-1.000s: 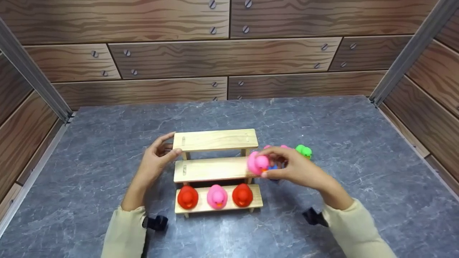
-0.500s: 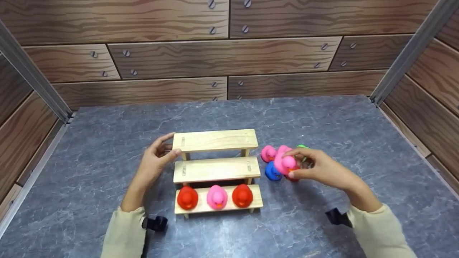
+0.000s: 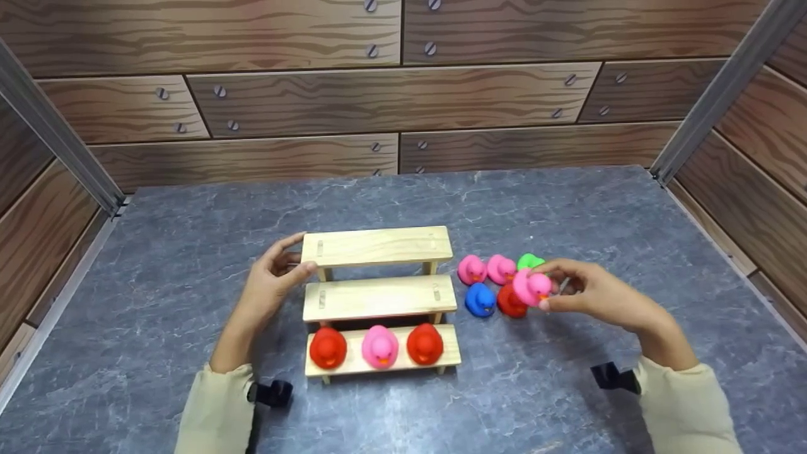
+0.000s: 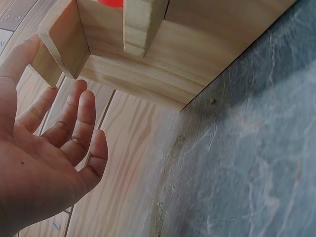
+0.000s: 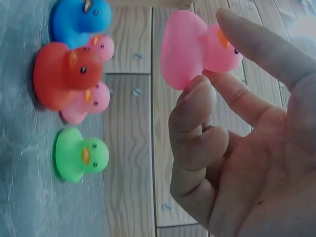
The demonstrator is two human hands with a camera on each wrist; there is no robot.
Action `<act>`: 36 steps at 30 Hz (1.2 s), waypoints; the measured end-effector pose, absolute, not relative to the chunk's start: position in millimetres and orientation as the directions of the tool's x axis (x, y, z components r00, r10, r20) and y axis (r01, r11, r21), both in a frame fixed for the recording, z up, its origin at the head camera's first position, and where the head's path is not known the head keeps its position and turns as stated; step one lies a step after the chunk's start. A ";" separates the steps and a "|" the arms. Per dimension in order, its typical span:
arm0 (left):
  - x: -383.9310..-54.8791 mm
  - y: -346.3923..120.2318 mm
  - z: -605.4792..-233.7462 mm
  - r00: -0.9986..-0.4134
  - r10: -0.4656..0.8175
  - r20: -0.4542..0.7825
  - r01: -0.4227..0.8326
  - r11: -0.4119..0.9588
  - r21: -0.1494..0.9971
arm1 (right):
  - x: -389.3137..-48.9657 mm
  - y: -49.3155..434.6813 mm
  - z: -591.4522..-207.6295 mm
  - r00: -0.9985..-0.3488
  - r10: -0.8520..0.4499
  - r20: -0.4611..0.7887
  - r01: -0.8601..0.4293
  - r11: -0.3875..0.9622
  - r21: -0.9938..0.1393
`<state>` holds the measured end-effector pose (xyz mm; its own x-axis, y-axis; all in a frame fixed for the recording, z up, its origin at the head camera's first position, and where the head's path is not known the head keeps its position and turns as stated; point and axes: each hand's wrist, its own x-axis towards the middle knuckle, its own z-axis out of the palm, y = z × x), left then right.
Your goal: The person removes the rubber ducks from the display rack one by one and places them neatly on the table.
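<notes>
My right hand [image 3: 589,293] pinches a pink rubber duck [image 3: 528,287] between thumb and fingertips, raised over the right side of a group of ducks. The right wrist view shows this pink duck [image 5: 181,49] clear of the others. At the left end of a three-step wooden stand [image 3: 378,296], my left hand [image 3: 270,284] holds the top step, thumb at its front edge and index finger at the back. The other fingers [image 4: 85,113] stay off the wood. On the bottom step sit a red duck [image 3: 328,348], a pink duck [image 3: 380,347] and another red duck [image 3: 425,344].
Right of the stand, two pink ducks [image 3: 472,270], a blue duck [image 3: 480,299], a red duck [image 3: 511,301] and a green duck [image 3: 529,260] stand on the grey marbled table [image 3: 403,410]. Wood-patterned walls [image 3: 391,101] enclose the back and sides.
My right hand has carried the pink duck rightward from beside the middle step, across the duck group to its right side. My left hand has stayed at the top step.
</notes>
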<state>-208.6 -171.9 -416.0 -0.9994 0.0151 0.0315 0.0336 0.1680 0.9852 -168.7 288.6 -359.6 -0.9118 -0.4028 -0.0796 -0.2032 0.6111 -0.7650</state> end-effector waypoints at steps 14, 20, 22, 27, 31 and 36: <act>-208.1 -172.0 -415.9 -0.999 0.024 0.039 0.043 0.187 0.981 | -172.4 327.8 -370.2 -0.929 -0.350 -0.123 -0.132 0.623 -0.771; -207.9 -172.1 -416.5 -0.999 0.025 0.045 0.049 0.168 0.985 | -174.0 333.3 -374.1 -0.923 -0.347 -0.165 -0.110 0.651 -0.751; -207.9 -172.2 -416.7 -0.998 0.027 0.048 0.052 0.165 0.985 | -174.1 334.3 -374.6 -0.919 -0.350 -0.182 -0.101 0.654 -0.749; -208.0 -172.1 -416.1 -0.999 0.029 0.046 0.050 0.181 0.982 | -175.8 336.6 -378.3 -0.911 -0.352 -0.215 -0.083 0.668 -0.740; -208.3 -171.9 -416.0 -0.999 0.027 0.043 0.047 0.186 0.981 | -178.0 337.9 -382.3 -0.905 -0.345 -0.249 -0.057 0.680 -0.731; -207.9 -171.6 -416.5 -0.999 0.020 0.042 0.045 0.181 0.982 | -180.4 338.0 -387.5 -0.895 -0.354 -0.271 -0.053 0.689 -0.722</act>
